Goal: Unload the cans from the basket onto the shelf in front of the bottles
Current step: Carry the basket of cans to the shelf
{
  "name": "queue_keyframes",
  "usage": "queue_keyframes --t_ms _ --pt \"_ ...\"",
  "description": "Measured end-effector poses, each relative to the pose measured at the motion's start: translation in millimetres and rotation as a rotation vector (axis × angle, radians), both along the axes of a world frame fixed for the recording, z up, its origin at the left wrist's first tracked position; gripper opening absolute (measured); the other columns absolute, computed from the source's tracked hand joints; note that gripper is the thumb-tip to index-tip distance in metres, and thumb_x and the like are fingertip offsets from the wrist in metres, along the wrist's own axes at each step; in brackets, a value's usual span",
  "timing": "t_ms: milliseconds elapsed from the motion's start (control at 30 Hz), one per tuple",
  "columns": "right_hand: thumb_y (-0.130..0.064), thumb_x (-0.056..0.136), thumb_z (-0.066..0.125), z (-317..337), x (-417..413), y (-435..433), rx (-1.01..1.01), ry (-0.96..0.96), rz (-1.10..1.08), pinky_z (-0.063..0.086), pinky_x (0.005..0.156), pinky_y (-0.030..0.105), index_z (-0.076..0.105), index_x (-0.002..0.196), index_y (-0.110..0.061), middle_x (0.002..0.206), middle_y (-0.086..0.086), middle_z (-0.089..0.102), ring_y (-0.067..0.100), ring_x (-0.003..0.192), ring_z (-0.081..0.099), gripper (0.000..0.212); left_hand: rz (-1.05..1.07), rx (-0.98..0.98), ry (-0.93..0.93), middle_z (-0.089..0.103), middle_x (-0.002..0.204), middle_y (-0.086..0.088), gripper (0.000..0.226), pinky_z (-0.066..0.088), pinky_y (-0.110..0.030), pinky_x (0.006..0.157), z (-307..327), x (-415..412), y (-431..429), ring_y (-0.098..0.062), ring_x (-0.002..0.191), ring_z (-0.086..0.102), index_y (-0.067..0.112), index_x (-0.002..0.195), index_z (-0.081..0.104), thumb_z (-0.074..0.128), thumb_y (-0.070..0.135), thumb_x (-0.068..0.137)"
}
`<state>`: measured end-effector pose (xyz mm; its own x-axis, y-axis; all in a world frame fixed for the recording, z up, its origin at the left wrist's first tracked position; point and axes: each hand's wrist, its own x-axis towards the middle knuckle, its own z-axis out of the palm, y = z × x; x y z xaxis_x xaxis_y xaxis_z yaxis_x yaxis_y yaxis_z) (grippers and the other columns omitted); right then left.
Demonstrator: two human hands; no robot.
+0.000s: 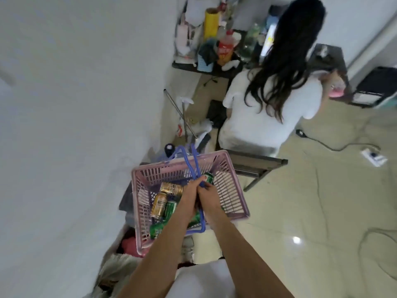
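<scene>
Grip: left hand point(190, 191) and right hand point(210, 196) both clamp the handles point(195, 163); cans point(159, 204) lie loose in the basket point(163, 167). A swing could roll them and tip it. Floor cable point(335, 148): trip risk.

The basket point(233, 201) is held in the near middle, its handles point(194, 166) gathered above its centre, where they are gripped by the left hand point(190, 191) and the right hand point(209, 195) side by side. Cans point(159, 204) are piled in the basket's left half — a far can point(208, 178) is lodged just behind the hands. A wall point(75, 104) is found on the left; ahead to the right a person point(257, 117) is seated, and a table point(189, 66) bearing bottles point(225, 47) is set beyond.
</scene>
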<state>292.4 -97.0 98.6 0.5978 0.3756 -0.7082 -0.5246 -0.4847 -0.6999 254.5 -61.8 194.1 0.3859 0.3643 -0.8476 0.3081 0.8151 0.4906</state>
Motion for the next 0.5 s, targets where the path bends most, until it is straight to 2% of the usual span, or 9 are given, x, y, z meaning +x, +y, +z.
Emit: queue_keyframes --t_ms 33,67,133,200,267,333,367,433,500 --pt "-0.032 0.089 0.058 37 5 -22 0.032 0.006 -0.051 0.059 0.091 0.049 0.073 0.101 -0.015 0.096 0.013 0.078 0.032 0.093 0.074 0.025 -0.067 0.016 0.011 0.065 0.072 -0.009 0.035 0.050 -0.032 0.065 -6 11 -18 -0.023 0.075 0.064 0.009 0.101 0.075 0.067 0.042 0.092" --pt "-0.029 0.091 0.058 37 13 -44 0.012 0.002 -0.115 0.060 0.090 0.049 0.073 0.099 -0.014 0.095 0.013 0.077 0.033 0.093 0.074 0.022 -0.126 0.019 0.030 0.067 0.071 -0.007 0.037 0.049 -0.031 0.064 -10 22 -35 -0.022 0.075 0.064 0.009 0.103 0.076 0.067 0.043 0.091" --pt "-0.020 0.094 0.059 34 31 -85 -0.002 0.053 -0.278 0.063 0.083 0.049 0.073 0.089 -0.017 0.079 0.010 0.077 0.033 0.083 0.076 0.016 -0.253 0.046 0.075 0.068 0.070 -0.005 0.035 0.048 -0.029 0.058 -6 46 -72 -0.021 0.071 0.064 0.009 0.100 0.076 0.068 0.042 0.091" --pt "-0.020 0.093 0.058 46 46 -130 -0.009 0.087 -0.371 0.065 0.074 0.044 0.074 0.094 -0.016 0.070 0.006 0.074 0.027 0.069 0.075 0.016 -0.369 0.066 0.091 0.067 0.066 -0.005 0.030 0.047 -0.028 0.054 -8 71 -112 -0.022 0.066 0.064 0.009 0.094 0.075 0.069 0.039 0.091" --pt "-0.015 0.097 0.056 44 65 -175 0.029 0.094 -0.469 0.064 0.073 0.042 0.073 0.095 -0.016 0.070 0.006 0.071 0.022 0.063 0.070 0.017 -0.486 0.099 0.115 0.066 0.061 -0.004 0.027 0.045 -0.028 0.052 -10 96 -155 -0.023 0.062 0.062 0.010 0.087 0.074 0.069 0.036 0.092" --pt "-0.013 0.098 0.055 38 85 -215 0.025 0.132 -0.564 0.063 0.073 0.039 0.070 0.096 -0.016 0.076 0.008 0.072 0.022 0.067 0.071 0.015 -0.600 0.130 0.124 0.067 0.064 -0.005 0.026 0.043 -0.026 0.051 -6 122 -197 -0.022 0.059 0.061 0.011 0.080 0.072 0.068 0.033 0.092" --pt "-0.015 0.095 0.055 36 94 -235 0.055 0.152 -0.619 0.063 0.073 0.038 0.069 0.100 -0.014 0.080 0.010 0.073 0.025 0.073 0.074 0.015 -0.642 0.131 0.114 0.067 0.069 -0.007 0.024 0.043 -0.025 0.052 -10 135 -218 -0.022 0.061 0.062 0.010 0.083 0.072 0.069 0.033 0.091" --pt "-0.022 0.087 0.053 25 115 -272 0.116 0.156 -0.718 0.061 0.085 0.044 0.065 0.100 -0.014 0.084 0.010 0.071 0.028 0.087 0.074 0.019 -0.709 0.139 0.141 0.064 0.072 -0.007 0.024 0.043 -0.025 0.054 -11 159 -263 -0.020 0.065 0.061 0.012 0.094 0.073 0.066 0.035 0.093" --pt "-0.023 0.096 0.049 36 133 -312 0.129 0.109 -0.769 0.051 0.101 0.051 0.057 0.107 -0.015 0.085 0.000 0.060 0.022 0.093 0.062 0.016 -0.789 0.111 0.132 0.055 0.071 -0.008 0.028 0.040 -0.027 0.055 -11 181 -306 -0.018 0.069 0.057 0.014 0.093 0.069 0.059 0.040 0.097"
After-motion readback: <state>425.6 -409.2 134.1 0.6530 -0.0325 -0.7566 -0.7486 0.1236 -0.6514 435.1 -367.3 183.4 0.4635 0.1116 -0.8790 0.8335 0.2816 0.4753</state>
